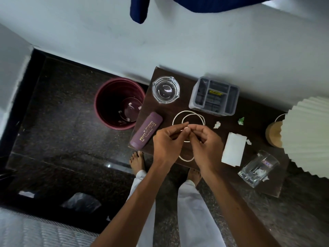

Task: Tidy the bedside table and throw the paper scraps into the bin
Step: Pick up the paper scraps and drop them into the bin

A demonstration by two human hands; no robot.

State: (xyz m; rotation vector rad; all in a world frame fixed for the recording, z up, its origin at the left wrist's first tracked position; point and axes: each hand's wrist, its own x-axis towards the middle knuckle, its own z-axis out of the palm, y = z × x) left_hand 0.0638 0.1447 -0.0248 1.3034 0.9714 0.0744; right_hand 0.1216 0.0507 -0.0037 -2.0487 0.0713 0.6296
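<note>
Your dark wooden table (252, 111) carries: glass ashtray (166, 90), grey compartment organiser (214, 96), purple spectacle case (146, 130), looped white cord (188, 117), white paper sheet (233, 152), paper scraps (217, 124), tipped drinking glass (258, 168), lamp base (273, 133). Maroon bin (119, 102) stands on floor (58, 111) beside it.

White wall (195, 41) at the far side, dark speckled stone floor (58, 122) below it, blue cloth (138, 9) hung at the top, pleated white lampshade (308, 136) at the right, ribbed grey mat (26, 230) seen near left, light dim and even.
</note>
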